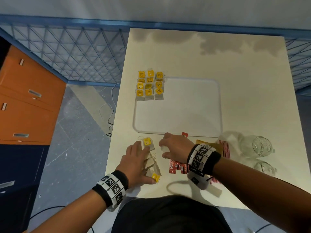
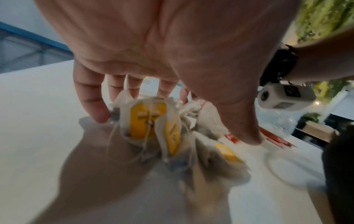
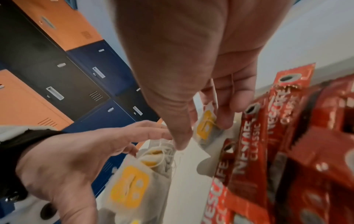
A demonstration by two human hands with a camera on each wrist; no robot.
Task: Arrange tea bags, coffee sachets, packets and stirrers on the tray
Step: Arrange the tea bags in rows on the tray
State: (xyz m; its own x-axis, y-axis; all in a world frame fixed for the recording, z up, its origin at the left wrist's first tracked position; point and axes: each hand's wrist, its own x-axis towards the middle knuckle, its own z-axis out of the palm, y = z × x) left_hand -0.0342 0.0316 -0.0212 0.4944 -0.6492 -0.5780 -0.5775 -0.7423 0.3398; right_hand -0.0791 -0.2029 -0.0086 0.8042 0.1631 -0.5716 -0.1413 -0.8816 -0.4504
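White and bare across most of its surface, the tray sits on the cream counter, with tea bags bearing yellow tags laid in 3 neat columns at its far left corner, some overlapping the rim. Nearer the person, off the tray, a loose heap of tea bags lies on the counter, and the left hand rests over it with fingers spread and nearly straight, the fingertips touching the counter beside the heap. One more tea bag lies just past those fingers. The right hand hovers just beside the heap, thumb and fingers bent around a single tea bag by its yellow tag, string trailing down. Red coffee sachets lie jumbled on the counter under and beside the right wrist, one poking up against the near rim of the tray. A brown packet and a bundle of red stirrers sit to the right of them, and 2 glass jars stand farther right. Orange and dark lockers line the wall at left.
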